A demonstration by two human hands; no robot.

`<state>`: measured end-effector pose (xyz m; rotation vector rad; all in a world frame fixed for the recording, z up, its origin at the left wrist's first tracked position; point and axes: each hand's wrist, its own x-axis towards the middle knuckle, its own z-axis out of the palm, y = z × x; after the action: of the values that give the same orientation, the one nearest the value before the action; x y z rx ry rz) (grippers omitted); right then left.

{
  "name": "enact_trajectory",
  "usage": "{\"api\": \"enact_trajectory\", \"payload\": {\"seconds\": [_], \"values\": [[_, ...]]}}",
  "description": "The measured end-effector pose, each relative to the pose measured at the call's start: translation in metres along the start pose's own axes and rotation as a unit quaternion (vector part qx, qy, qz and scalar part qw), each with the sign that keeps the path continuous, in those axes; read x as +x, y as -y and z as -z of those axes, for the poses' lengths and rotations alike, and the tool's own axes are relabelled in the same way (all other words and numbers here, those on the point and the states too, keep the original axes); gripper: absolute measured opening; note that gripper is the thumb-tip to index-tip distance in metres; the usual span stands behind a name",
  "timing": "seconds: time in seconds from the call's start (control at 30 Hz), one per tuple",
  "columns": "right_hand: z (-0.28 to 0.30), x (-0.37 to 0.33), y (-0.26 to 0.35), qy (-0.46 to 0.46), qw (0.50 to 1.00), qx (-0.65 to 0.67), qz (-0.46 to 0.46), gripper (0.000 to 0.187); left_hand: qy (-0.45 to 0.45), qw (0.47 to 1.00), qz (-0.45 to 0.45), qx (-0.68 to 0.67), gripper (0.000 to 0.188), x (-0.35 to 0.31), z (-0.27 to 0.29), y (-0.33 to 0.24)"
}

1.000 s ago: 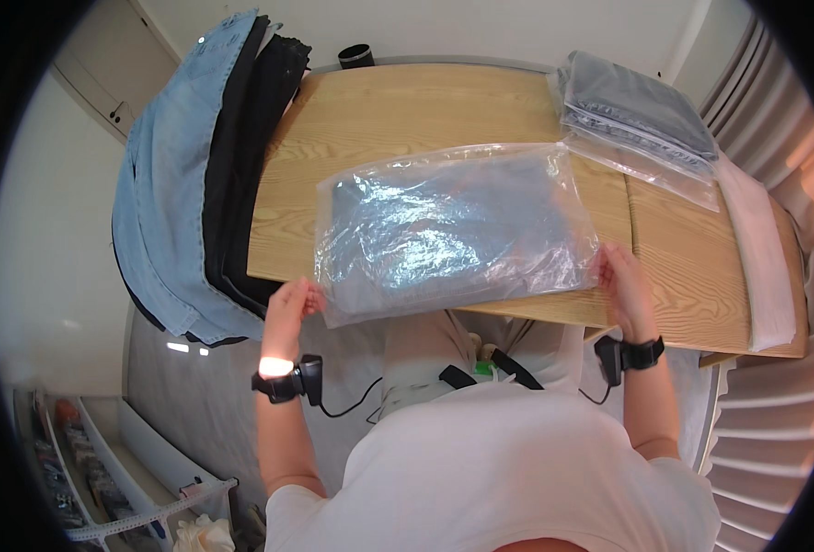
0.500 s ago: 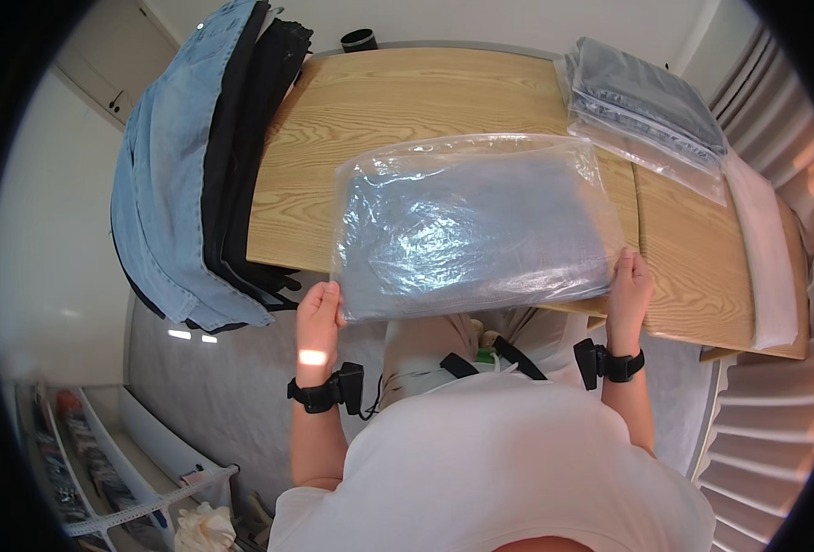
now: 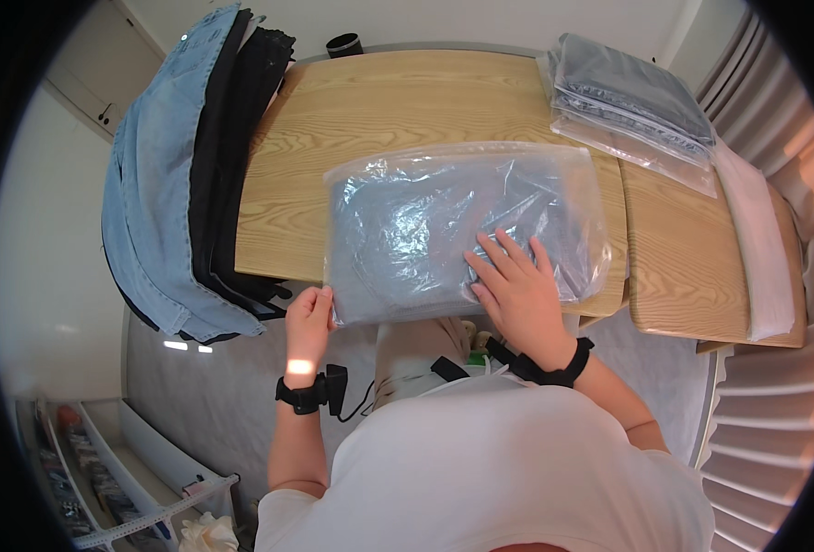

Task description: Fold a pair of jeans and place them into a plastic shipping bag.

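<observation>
A clear plastic bag (image 3: 398,216) with a folded blue-grey garment inside lies on the near part of the wooden table, its near edge jutting past the table's front. My left hand (image 3: 309,311) pinches the bag's near left corner between thumb and fingers. Flat on top of the bag, right of its middle, rests my right hand (image 3: 520,287), with its fingers spread and nothing gripped. Shiny creases run across the plastic near these fingers.
Light blue jeans (image 3: 149,184) and black trousers (image 3: 223,166) hang over the table's left end. Bagged dark garments (image 3: 632,92) are stacked at the far right, near a pile of flat clear bags (image 3: 756,239). A black bin (image 3: 343,45) stands beyond the wooden table (image 3: 425,101).
My right hand has let go of the bag's near right corner and moved left onto its top, fingers spread. My left hand keeps its corner.
</observation>
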<state>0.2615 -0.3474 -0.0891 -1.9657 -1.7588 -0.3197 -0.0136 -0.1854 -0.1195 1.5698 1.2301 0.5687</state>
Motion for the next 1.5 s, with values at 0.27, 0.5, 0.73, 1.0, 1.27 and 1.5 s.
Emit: {"api": "enact_trajectory", "payload": {"seconds": [0.27,0.5,0.73,1.0,1.27,1.5], "values": [[-0.007,0.035,-0.034,0.044,0.998,-0.023,0.050,0.038,0.101,0.827,-0.409,0.373,0.056,0.012,-0.035,-0.114],[0.014,0.043,-0.073,0.122,0.987,-0.065,0.084,0.049,0.225,0.614,-0.517,0.553,0.074,0.068,-0.050,-0.100],[0.010,0.049,-0.084,0.227,0.972,0.050,0.030,0.052,0.299,0.652,-0.459,0.524,0.074,0.080,-0.056,-0.099],[0.005,0.061,-0.090,0.298,0.947,0.122,-0.011,0.051,0.370,0.669,-0.413,0.494,0.072,0.092,-0.056,-0.099],[0.005,0.062,-0.093,0.327,0.935,0.137,-0.021,0.053,0.403,0.672,-0.389,0.484,0.072,0.096,-0.058,-0.098],[0.006,0.055,-0.090,0.311,0.942,0.127,-0.023,0.058,0.386,0.662,-0.411,0.494,0.070,0.092,-0.054,-0.095]]}}
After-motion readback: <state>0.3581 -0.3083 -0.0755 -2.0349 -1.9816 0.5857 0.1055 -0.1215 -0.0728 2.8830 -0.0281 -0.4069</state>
